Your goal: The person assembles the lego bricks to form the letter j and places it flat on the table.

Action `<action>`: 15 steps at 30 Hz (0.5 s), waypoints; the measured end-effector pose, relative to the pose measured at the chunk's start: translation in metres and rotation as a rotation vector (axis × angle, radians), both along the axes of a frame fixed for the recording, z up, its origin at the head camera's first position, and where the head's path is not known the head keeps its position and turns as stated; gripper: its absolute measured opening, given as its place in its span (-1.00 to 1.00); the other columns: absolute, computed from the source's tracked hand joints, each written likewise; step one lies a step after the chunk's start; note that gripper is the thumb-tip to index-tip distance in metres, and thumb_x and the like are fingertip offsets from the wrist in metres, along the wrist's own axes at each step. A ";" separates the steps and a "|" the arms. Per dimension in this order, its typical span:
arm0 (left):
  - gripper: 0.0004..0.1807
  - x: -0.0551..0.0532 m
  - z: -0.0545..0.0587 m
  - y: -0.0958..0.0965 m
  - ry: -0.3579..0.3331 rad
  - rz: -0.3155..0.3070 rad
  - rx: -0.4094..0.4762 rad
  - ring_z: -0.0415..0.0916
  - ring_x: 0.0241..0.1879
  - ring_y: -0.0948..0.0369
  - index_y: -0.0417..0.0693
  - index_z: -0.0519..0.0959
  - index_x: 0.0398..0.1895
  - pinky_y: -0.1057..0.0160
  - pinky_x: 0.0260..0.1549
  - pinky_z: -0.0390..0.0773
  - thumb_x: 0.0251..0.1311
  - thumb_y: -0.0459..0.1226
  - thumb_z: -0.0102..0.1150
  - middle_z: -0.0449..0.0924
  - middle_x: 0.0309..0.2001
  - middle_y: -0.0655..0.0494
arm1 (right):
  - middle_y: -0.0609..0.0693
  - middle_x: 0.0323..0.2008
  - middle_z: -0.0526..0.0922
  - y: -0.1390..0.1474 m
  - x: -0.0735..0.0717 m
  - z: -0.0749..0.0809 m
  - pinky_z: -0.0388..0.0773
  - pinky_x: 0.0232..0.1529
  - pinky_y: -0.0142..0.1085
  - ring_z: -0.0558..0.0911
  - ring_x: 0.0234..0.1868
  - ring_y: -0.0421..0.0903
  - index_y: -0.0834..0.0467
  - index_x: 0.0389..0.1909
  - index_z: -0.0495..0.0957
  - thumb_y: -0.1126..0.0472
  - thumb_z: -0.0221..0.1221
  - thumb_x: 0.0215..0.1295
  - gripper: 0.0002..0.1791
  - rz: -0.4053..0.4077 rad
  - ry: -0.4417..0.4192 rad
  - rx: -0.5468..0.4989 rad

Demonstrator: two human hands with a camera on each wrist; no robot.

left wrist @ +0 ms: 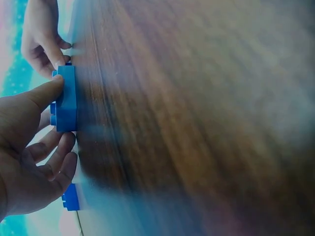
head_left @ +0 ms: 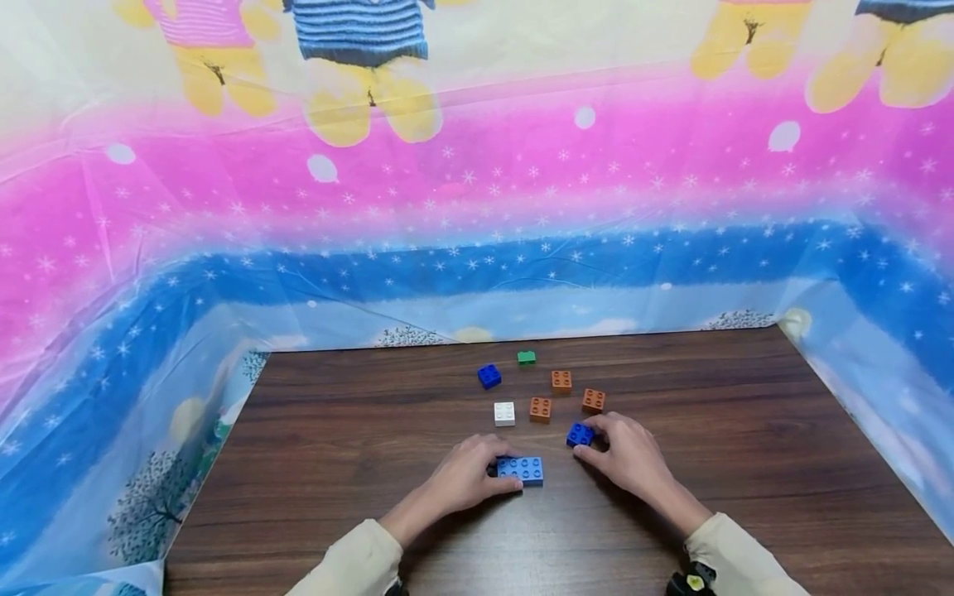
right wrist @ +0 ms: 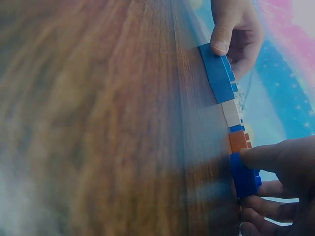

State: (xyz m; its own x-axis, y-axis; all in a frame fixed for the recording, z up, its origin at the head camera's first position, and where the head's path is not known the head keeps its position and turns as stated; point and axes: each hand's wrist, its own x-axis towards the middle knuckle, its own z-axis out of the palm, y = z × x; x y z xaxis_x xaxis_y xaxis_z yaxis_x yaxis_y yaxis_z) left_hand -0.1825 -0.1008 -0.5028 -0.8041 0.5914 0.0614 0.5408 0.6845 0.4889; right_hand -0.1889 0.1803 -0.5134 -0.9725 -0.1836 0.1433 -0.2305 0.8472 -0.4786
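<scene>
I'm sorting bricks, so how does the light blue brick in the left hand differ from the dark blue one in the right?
The light blue brick is longer, with eight studs; the dark blue brick is square, with four. The light blue brick is paler than the dark blue brick. In the head view, the light blue brick sits nearly straight, the dark blue brick slightly turned. Both are held studs up.

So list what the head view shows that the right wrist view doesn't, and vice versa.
Head only: green brick, cream sleeves.
Right wrist only: inner sides of the fingers on the right hand.
Both: left hand gripping a light blue eight-stud brick, right hand holding a dark blue four-stud brick, a white brick, an orange brick.
</scene>
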 end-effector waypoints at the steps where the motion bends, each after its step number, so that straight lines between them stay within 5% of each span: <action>1: -0.55 -0.001 0.000 0.000 -0.006 0.000 0.002 0.57 -0.06 0.25 0.02 0.71 0.10 0.18 -0.04 0.55 0.24 0.03 0.39 0.71 -0.03 0.17 | -0.02 -0.23 0.68 0.000 0.000 0.000 0.50 -0.30 -0.19 0.56 -0.30 -0.16 0.18 0.03 0.70 -0.01 0.48 0.16 -0.51 0.000 -0.001 0.000; 15: -0.55 -0.007 0.001 0.003 -0.057 0.006 0.048 0.57 -0.08 0.26 0.00 0.70 0.12 0.19 -0.05 0.53 0.25 0.00 0.41 0.70 -0.04 0.15 | 0.05 -0.15 0.70 0.002 0.002 0.001 0.57 -0.21 -0.07 0.62 -0.22 -0.09 0.18 0.01 0.70 0.08 0.45 0.20 -0.59 0.022 -0.006 -0.010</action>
State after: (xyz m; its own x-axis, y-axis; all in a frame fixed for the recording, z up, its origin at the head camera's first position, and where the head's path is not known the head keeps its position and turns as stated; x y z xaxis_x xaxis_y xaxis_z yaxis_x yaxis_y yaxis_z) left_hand -0.1898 -0.0981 -0.5020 -0.8107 0.5838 0.0436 0.5071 0.6630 0.5507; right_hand -0.1866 0.1825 -0.5122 -0.9690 -0.2035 0.1399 -0.2463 0.8372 -0.4883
